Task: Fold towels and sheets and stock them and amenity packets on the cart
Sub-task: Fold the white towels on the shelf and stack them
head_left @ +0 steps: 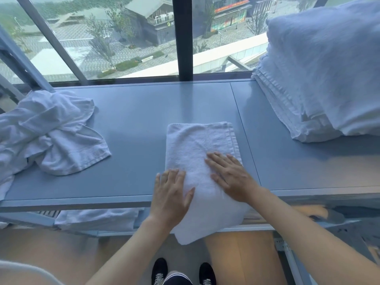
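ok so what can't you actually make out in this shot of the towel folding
All in the head view:
- Folded stack at right: cut off by the frame edge, so its full extent and count are unknown.
- Linen on the lower shelf: mostly hidden under the cart top.
- Crumpled pile: runs off the left edge.
- Amenity packets: none visible.
- Blurred object at lower right: unidentifiable.

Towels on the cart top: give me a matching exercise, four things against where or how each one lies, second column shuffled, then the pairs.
Column one:
1. folded towel
2. crumpled towels
3. stack of folded linen
4. left hand

Column two:
A. piled high at the right end of the cart top
B. flat on the folded towel's left edge
C. loose heap at the left end
D. in the middle, near end hanging over the front edge

Pairs: 1-D, 2-C, 3-A, 4-B
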